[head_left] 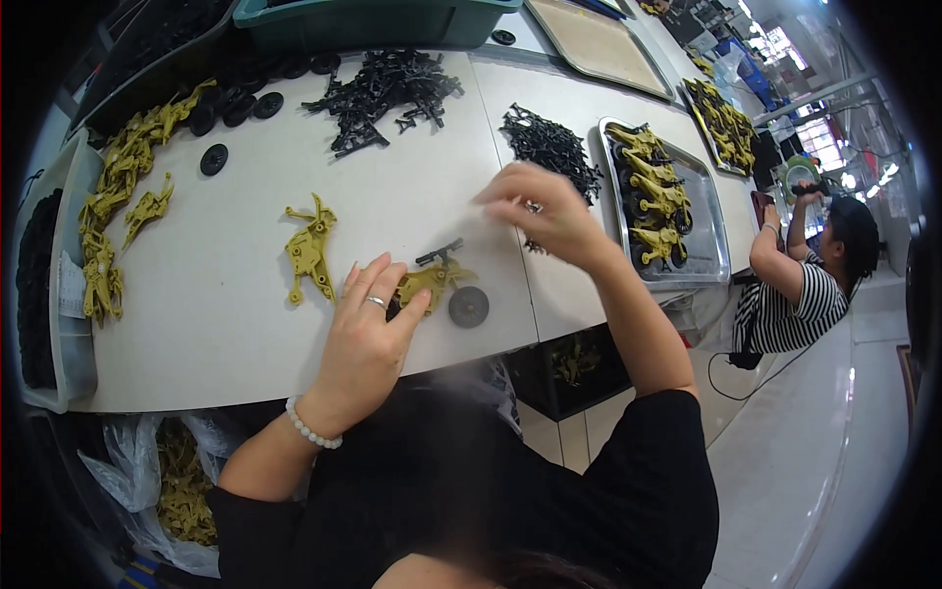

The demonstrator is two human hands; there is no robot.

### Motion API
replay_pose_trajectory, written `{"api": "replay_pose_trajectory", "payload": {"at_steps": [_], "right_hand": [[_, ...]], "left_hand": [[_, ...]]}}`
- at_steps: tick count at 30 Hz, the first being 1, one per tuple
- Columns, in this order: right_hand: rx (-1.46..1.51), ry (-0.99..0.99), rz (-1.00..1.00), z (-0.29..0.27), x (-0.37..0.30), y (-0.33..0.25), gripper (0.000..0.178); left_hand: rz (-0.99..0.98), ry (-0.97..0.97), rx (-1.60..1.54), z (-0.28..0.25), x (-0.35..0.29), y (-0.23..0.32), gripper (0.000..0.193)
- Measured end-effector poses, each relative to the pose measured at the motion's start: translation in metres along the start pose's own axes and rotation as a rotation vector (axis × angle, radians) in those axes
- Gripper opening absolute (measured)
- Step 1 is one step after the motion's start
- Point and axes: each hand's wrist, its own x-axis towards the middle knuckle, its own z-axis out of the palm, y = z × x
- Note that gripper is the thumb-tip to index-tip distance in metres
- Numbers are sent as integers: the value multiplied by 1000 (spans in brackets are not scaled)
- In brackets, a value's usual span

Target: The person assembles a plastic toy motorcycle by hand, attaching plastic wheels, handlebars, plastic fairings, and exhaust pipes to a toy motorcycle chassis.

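My left hand (pixel 365 324) is closed on a yellow plastic toy bike body (pixel 422 290), holding it against the white table. A black wheel (pixel 468 307) is at its right end, and a black handlebar-like part (pixel 440 252) stands up from it. Under my fingers, part of the body is hidden. Above the table, to the right, hovers my right hand (pixel 549 211), beside a heap of small black parts (pixel 551 142). Its fingers are smeared by motion, so I cannot make out anything in them. One more yellow body (pixel 311 252) lies left of my left hand.
Black fork-like parts (pixel 388 93) lie heaped at the back, near loose black wheels (pixel 235 106). Yellow bodies (pixel 128 177) line the left side. A metal tray (pixel 705 245) at right holds assembled yellow bikes. Another person (pixel 800 285) sits further right.
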Motion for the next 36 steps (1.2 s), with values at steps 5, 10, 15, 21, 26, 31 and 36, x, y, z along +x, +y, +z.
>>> {"api": "replay_pose_trajectory", "payload": {"at_steps": [5, 10, 15, 21, 26, 31, 36], "right_hand": [[-145, 231, 188, -27, -45, 11, 9], [-326, 207, 240, -12, -63, 1, 16], [-393, 125, 136, -6, -54, 9, 18], [-338, 58, 94, -2, -38, 3, 13], [-253, 96, 2, 11, -41, 4, 14], [-205, 246, 71, 15, -49, -3, 15], [-300, 228, 86, 32, -42, -5, 14]], "left_hand": [[-12, 15, 7, -1, 2, 7, 27], [-28, 1, 23, 1, 1, 13, 31], [-37, 3, 77, 4, -2, 17, 41], [-50, -1, 101, 7, -6, 18, 49], [-40, 1, 121, 6, -4, 18, 48], [-47, 5, 117, 5, -6, 18, 49], [-38, 1, 126, 4, -5, 18, 44]]}}
